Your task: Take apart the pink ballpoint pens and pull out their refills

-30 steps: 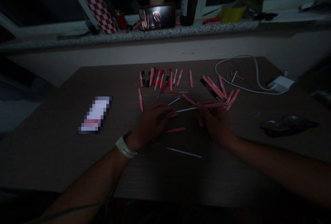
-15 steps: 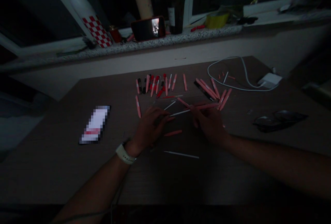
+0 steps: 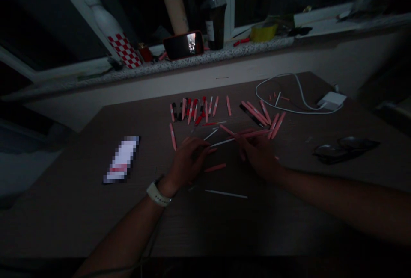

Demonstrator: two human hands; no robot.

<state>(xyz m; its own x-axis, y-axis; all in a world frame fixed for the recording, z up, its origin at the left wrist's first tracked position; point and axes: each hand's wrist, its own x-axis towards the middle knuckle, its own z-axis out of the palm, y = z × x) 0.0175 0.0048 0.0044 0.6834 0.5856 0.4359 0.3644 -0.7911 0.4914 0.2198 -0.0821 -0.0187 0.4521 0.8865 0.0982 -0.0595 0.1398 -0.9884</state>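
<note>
My left hand [image 3: 190, 158], with a pale watch on its wrist, pinches one end of a thin white pen refill [image 3: 223, 142]. The refill's other end runs to the fingers of my right hand [image 3: 257, 152]. Those fingers are closed around a pink pen barrel [image 3: 227, 130], which slants up and left from them. Close by my left hand lie another white refill [image 3: 211, 134] and a pink pen part [image 3: 215, 168]. A further white refill [image 3: 226, 194] rests nearer the front. Pink pieces partly show behind my right hand.
Several pink, red and black pens [image 3: 190, 110] stand in a row at the back. More pink pens [image 3: 255, 113] lie right of them. A phone [image 3: 122, 160] is at left, glasses [image 3: 345, 149] at right. A white charger [image 3: 332, 100] with its cable sits at the back right.
The view has shifted slightly. Both hands keep nearly the same pose, with the refill and the pink barrel still between them.
</note>
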